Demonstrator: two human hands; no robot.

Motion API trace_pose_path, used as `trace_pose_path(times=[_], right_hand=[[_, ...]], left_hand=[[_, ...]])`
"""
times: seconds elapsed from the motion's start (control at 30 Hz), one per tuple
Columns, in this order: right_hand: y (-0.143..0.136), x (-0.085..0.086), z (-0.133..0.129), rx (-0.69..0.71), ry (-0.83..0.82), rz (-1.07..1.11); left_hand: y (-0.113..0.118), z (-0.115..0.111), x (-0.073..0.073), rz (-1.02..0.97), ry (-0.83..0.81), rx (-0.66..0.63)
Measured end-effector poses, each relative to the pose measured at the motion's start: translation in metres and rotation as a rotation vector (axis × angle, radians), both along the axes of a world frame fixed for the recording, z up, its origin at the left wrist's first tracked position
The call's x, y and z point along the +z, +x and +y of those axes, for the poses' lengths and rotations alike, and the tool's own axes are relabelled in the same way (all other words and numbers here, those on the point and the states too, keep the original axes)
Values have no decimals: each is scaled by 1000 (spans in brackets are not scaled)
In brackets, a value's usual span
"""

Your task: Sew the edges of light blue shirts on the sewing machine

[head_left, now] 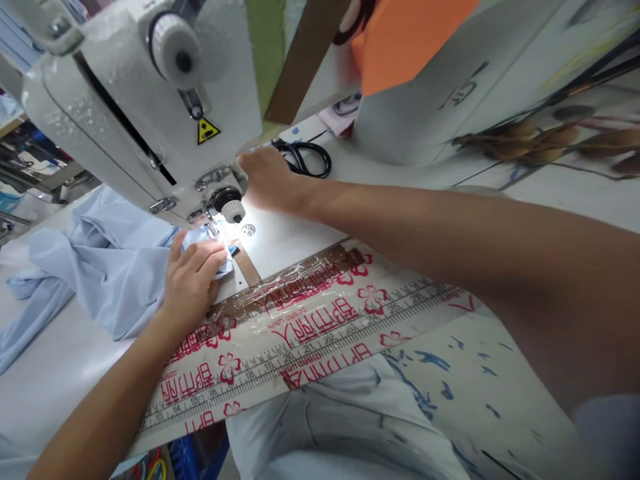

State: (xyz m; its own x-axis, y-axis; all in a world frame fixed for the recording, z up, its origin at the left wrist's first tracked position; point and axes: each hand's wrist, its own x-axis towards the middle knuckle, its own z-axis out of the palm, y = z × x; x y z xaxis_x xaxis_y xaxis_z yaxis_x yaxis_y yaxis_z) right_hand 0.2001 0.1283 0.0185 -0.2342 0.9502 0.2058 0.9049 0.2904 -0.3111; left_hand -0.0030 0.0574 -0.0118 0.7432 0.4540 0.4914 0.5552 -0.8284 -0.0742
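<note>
A white sewing machine (140,120) stands over the work, its lamp lighting the needle area. My left hand (195,267) lies on light blue fabric (120,267) close to the presser foot (214,230), fingers laid over the cloth and thumb apart. A small piece of that fabric shows beyond my fingertips. My right hand (265,177) reaches in behind the machine's needle end. Its fingers are hidden by the machine head, so what they hold, if anything, does not show. Just beside that hand lie scissors with black handles (313,160).
A printed measuring tape (310,347) under clear, red-marked tape runs along the table's front edge. A brown strip (247,263) is stuck near the needle plate. Orange card (410,40) hangs on the machine arm. Pinkish cloth (343,117) lies behind. Blue marks dot the surface at right.
</note>
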Motion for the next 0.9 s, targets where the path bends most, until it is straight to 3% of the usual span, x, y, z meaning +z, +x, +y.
trace_pose_path(times=[0.1, 0.2, 0.3, 0.57, 0.63, 0.8, 0.9], right_hand=[[16, -4, -16, 6, 50, -110], [24, -12, -43, 225, 28, -159], [16, -20, -63, 440, 13, -22], [-19, -28, -56, 317, 99, -68], [-19, -29, -55, 323, 115, -55], [-18, -26, -57, 319, 53, -37], [-18, -21, -59, 290, 19, -54]], left_hand=[[0, 2, -3, -81, -27, 41], [0, 7, -1, -204, -217, 66], [-2, 14, 4, -282, -416, 116], [-2, 17, 5, -300, -577, 262], [0, 17, 9, -249, -562, 278], [9, 12, 28, 92, -430, 329], [15, 4, 30, 43, -389, 345]])
